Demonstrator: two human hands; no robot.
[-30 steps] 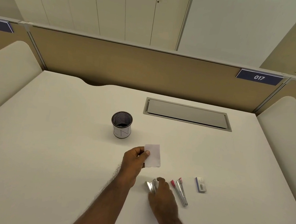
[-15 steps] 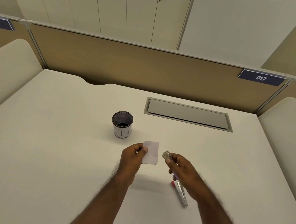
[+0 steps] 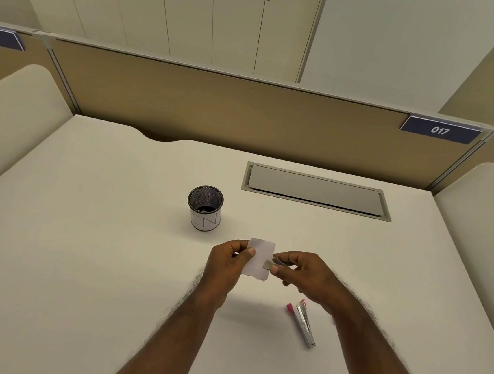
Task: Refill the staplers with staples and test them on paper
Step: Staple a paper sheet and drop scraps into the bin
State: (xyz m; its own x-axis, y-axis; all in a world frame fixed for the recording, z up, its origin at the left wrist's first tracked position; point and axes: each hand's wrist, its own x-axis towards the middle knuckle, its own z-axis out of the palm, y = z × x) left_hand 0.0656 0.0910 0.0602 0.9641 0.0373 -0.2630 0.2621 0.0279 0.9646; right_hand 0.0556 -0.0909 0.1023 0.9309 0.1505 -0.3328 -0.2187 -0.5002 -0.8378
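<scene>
Pale and matte, the surface fills the lower frame, and two bare forearms reach up from the bottom edge. Right of centre and low in the frame, a pink-tipped stapler lies on its own, just below the right wrist. Above it, at centre frame, the left hand pinches a small slip of paper by its left edge between thumb and fingers. The right hand grips a small metal stapler, whose nose meets the right edge of the paper. Farther up and left of the hands stands a mesh pen cup. Upper right of that, a grey cable hatch sits flush in the surface, with a tan partition behind.
</scene>
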